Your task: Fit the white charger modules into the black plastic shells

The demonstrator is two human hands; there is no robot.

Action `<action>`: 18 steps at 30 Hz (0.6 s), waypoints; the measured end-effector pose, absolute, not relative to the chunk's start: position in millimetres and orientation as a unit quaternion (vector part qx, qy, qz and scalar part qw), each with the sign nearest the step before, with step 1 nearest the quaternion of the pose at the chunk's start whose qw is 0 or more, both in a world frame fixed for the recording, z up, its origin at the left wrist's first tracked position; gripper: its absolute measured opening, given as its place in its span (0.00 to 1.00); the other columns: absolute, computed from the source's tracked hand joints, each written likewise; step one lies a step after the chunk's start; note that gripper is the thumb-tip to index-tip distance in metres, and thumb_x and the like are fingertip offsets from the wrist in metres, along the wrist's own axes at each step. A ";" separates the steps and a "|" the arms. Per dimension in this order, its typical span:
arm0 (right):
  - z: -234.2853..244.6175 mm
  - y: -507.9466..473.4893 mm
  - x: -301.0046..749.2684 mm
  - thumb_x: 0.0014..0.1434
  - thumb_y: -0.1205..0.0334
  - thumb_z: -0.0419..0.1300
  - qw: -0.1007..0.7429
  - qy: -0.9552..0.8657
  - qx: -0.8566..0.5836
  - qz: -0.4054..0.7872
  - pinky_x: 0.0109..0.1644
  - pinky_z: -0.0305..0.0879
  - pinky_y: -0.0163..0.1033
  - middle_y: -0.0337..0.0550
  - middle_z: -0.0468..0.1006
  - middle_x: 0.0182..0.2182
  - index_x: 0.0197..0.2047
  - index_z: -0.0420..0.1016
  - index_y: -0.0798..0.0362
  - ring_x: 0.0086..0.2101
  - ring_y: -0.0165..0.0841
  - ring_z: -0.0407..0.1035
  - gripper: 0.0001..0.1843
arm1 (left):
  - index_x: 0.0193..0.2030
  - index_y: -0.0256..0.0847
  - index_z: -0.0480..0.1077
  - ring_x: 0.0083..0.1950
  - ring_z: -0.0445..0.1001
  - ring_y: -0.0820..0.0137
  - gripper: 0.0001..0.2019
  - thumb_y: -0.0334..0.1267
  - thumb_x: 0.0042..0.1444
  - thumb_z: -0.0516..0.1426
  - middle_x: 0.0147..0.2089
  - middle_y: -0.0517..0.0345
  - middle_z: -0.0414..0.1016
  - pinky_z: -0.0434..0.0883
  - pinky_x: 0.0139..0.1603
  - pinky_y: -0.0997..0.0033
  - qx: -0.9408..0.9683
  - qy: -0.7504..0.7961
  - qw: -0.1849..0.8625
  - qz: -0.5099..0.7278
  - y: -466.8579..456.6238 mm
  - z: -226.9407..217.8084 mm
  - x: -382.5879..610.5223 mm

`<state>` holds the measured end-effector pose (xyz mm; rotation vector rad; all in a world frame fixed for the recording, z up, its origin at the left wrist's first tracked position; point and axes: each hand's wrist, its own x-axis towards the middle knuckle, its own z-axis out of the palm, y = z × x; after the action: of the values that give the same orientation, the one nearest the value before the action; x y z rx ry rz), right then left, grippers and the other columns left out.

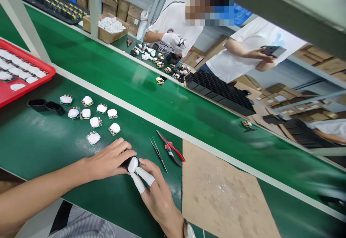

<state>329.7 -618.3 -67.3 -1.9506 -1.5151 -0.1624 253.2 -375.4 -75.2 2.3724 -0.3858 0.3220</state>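
Observation:
My left hand (115, 160) is closed around a small black plastic case (126, 163) low over the green bench. White covers sit on two fingers of my right hand (158, 185), which grips a circuit board with a white pad (133, 164) at the mouth of that case. How far the board sits inside is hidden by my fingers. Several more boards with white pads (94, 122) lie to the upper left, near two black cases (54, 107). Tweezers (159, 155) and red-handled pliers (171, 148) rest beyond my right hand.
A red tray (51, 73) of padded parts stands at left. A brown board (216, 191) lies at right. Beyond the pale rail runs a green conveyor (129, 76) with a few loose parts. Two people work across it, beside black cases (218, 90). A metal post (94, 9) rises at upper left.

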 end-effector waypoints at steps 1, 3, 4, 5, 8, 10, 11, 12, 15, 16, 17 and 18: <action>-66.7 -617.8 329.9 0.67 0.80 0.56 0.324 -0.582 -0.744 -0.062 0.56 0.80 0.53 0.67 0.71 0.62 0.67 0.65 0.57 0.64 0.49 0.69 0.27 | 0.63 0.42 0.67 0.52 0.70 0.56 0.19 0.41 0.69 0.62 0.54 0.46 0.72 0.73 0.53 0.56 0.916 -0.149 0.353 0.123 -375.4 -75.0 253.2; -63.6 -615.9 330.1 0.67 0.80 0.55 0.317 -0.584 -0.745 -0.060 0.55 0.81 0.52 0.66 0.72 0.62 0.66 0.65 0.56 0.63 0.48 0.70 0.26 | 0.63 0.44 0.68 0.52 0.70 0.57 0.19 0.41 0.69 0.63 0.53 0.47 0.72 0.73 0.53 0.57 0.914 -0.147 0.360 0.118 -375.5 -74.8 253.1; -61.4 -614.6 330.2 0.67 0.79 0.55 0.312 -0.583 -0.747 -0.061 0.55 0.81 0.52 0.65 0.72 0.62 0.66 0.66 0.55 0.61 0.47 0.72 0.25 | 0.63 0.44 0.68 0.51 0.70 0.57 0.19 0.41 0.69 0.63 0.53 0.48 0.72 0.74 0.53 0.57 0.912 -0.147 0.365 0.113 -375.7 -74.8 253.0; -58.9 -612.9 330.2 0.68 0.79 0.55 0.307 -0.582 -0.750 -0.065 0.54 0.81 0.52 0.64 0.72 0.61 0.65 0.66 0.55 0.60 0.46 0.73 0.24 | 0.63 0.44 0.68 0.51 0.70 0.57 0.19 0.40 0.68 0.63 0.53 0.48 0.71 0.74 0.53 0.57 0.911 -0.147 0.370 0.107 -376.1 -74.8 253.0; -52.3 -606.2 330.2 0.69 0.72 0.60 0.288 -0.582 -0.757 -0.079 0.54 0.81 0.54 0.62 0.74 0.60 0.63 0.70 0.53 0.58 0.48 0.74 0.20 | 0.63 0.44 0.68 0.52 0.70 0.57 0.20 0.38 0.67 0.64 0.53 0.48 0.71 0.74 0.53 0.57 0.905 -0.141 0.392 0.089 -377.7 -74.7 253.7; -50.0 -600.9 330.9 0.70 0.67 0.63 0.279 -0.580 -0.762 -0.073 0.56 0.80 0.57 0.62 0.73 0.61 0.62 0.71 0.53 0.60 0.49 0.72 0.19 | 0.61 0.44 0.69 0.53 0.70 0.58 0.19 0.35 0.65 0.65 0.53 0.49 0.71 0.74 0.54 0.58 0.899 -0.131 0.412 0.073 -378.4 -74.2 255.3; -49.7 -598.5 331.7 0.70 0.66 0.63 0.279 -0.577 -0.765 -0.065 0.57 0.79 0.58 0.62 0.73 0.62 0.63 0.71 0.52 0.60 0.50 0.71 0.19 | 0.61 0.45 0.69 0.53 0.70 0.58 0.19 0.34 0.65 0.65 0.53 0.50 0.71 0.74 0.55 0.58 0.894 -0.127 0.424 0.066 -378.4 -73.9 256.3; -49.9 -596.5 332.7 0.71 0.66 0.62 0.284 -0.575 -0.765 -0.058 0.58 0.79 0.59 0.61 0.72 0.63 0.63 0.71 0.52 0.61 0.49 0.70 0.19 | 0.61 0.45 0.70 0.54 0.70 0.58 0.19 0.33 0.65 0.65 0.53 0.50 0.72 0.75 0.55 0.58 0.889 -0.124 0.437 0.058 -378.3 -73.6 257.4; -52.8 -594.1 337.5 0.70 0.69 0.62 0.322 -0.573 -0.752 -0.049 0.60 0.77 0.57 0.59 0.71 0.64 0.62 0.71 0.51 0.63 0.47 0.69 0.19 | 0.65 0.47 0.68 0.56 0.71 0.58 0.21 0.33 0.67 0.62 0.54 0.51 0.74 0.75 0.57 0.57 0.871 -0.132 0.472 0.035 -377.4 -73.0 258.6; -54.1 -594.3 339.4 0.70 0.70 0.62 0.335 -0.571 -0.748 -0.047 0.61 0.77 0.57 0.58 0.71 0.64 0.62 0.71 0.51 0.62 0.46 0.69 0.19 | 0.66 0.48 0.67 0.56 0.72 0.59 0.22 0.33 0.68 0.62 0.55 0.51 0.74 0.75 0.58 0.56 0.866 -0.131 0.481 0.026 -377.2 -73.0 258.1; -55.1 -594.8 341.4 0.70 0.71 0.61 0.344 -0.569 -0.746 -0.045 0.61 0.77 0.55 0.58 0.71 0.63 0.62 0.70 0.51 0.62 0.45 0.70 0.20 | 0.67 0.49 0.66 0.57 0.73 0.59 0.22 0.33 0.68 0.61 0.56 0.51 0.75 0.75 0.58 0.56 0.863 -0.122 0.489 0.018 -377.1 -73.1 257.0; -55.8 -595.4 343.3 0.70 0.71 0.61 0.349 -0.564 -0.747 -0.042 0.60 0.78 0.54 0.57 0.72 0.62 0.63 0.70 0.51 0.60 0.44 0.71 0.20 | 0.67 0.49 0.64 0.58 0.74 0.59 0.22 0.33 0.69 0.60 0.56 0.51 0.75 0.75 0.59 0.56 0.862 -0.107 0.496 0.012 -377.2 -73.1 255.6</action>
<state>343.3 -595.4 -55.8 -1.9365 -1.4617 -0.1089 255.6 -377.2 -73.1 2.0880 -0.2582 0.0283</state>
